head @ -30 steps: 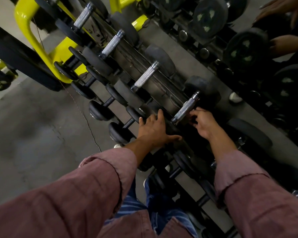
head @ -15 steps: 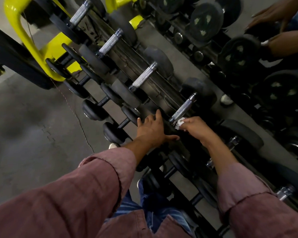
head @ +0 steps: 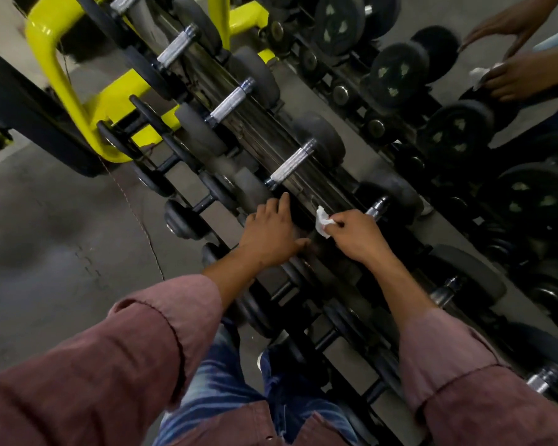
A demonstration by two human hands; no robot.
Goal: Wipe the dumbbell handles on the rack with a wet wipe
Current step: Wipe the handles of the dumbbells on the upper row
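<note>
Right hand: right hand (head: 356, 235) pinches a crumpled wet wipe (head: 322, 221) in curled fingers, over the near end of a dumbbell handle (head: 377, 208) on the top rail; most of that handle is hidden under the hand.
Left hand: left hand (head: 273, 233) lies flat with fingers straight, pressing on a dark dumbbell head, gripping nothing.
Wipe position: bunched small, poking out past the knuckles, just beside the rack's shiny rail (head: 306, 185); whether it touches metal cannot be told.
Risk, coverage: a balled wipe likely reaches only one side of the knurling; the underside may go unwiped.
Risk, roll: if the bracing hand shifts, the dumbbell could turn or slide on the sloped rail and pinch fingers against its neighbour.
Risk, skip: the next handle (head: 290, 165) sits near; its state is not readable, so one could be missed.
Surface: grey, scuffed floor (head: 45, 220), lower tiers of smaller dumbbells.
Room: dim gym, yellow frame (head: 65, 82) at upper left, a second rack opposite, another person's hands (head: 516, 72) holding a white cloth.
</note>
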